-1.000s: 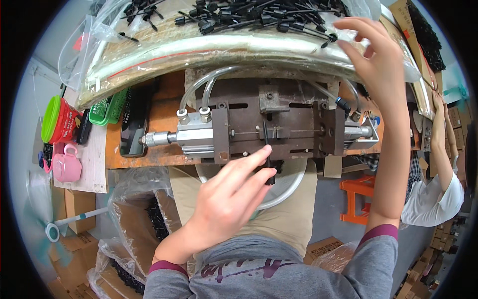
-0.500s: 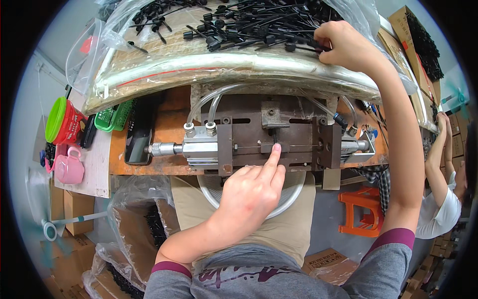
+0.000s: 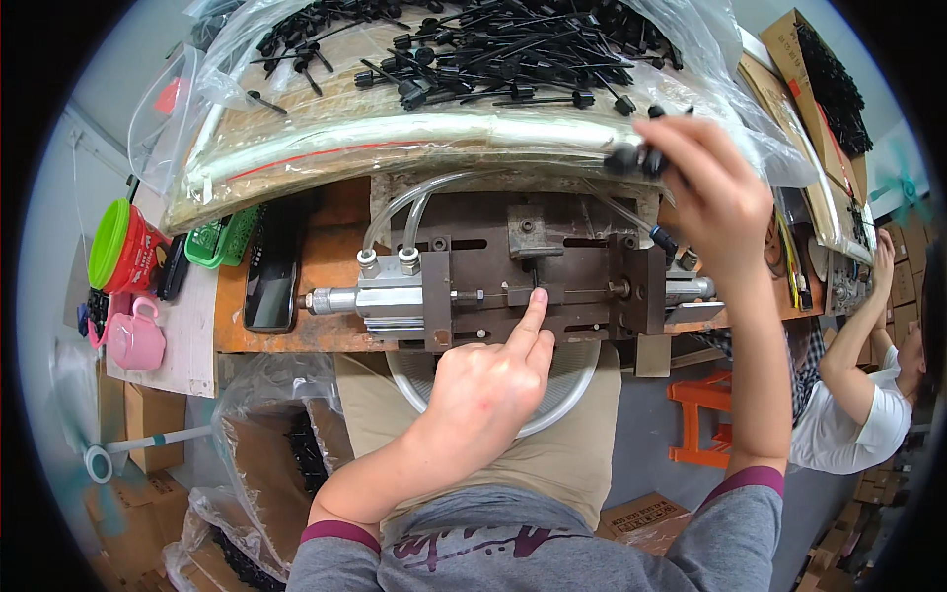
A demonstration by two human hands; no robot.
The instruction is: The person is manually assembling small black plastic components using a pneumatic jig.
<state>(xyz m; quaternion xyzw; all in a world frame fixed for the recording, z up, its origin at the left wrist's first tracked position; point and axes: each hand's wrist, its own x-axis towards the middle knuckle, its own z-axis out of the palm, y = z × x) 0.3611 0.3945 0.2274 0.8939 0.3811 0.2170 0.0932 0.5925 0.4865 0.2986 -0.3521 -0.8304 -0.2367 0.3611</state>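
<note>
My left hand [image 3: 490, 385] stretches its index finger onto a small black piece [image 3: 538, 286] in the middle of a dark metal fixture [image 3: 582, 212]; its other fingers are curled and hold nothing visible. My right hand [image 3: 715, 183], blurred by motion, is closed on several black plastic parts with round heads [image 3: 636, 158], above the front right edge of the work tray. Beyond it lies a pile of similar black thin-stemmed parts [image 3: 513, 54]. An air cylinder [image 3: 390, 311] sits at the fixture's left end, and another [image 3: 689, 289] at its right.
The plastic-covered tray has a thick padded edge [image 3: 424, 133]. To the left are a phone [image 3: 272, 281], a green basket [image 3: 222, 237], a red tub [image 3: 138, 252] and a pink cup [image 3: 135, 335]. An orange stool [image 3: 700, 414] stands lower right, near another person [image 3: 863, 419].
My right hand has left the pile and come nearer, carrying black parts. Cylinder rods now reach further inward from both sides of the fixture. My left finger stays on the small piece.
</note>
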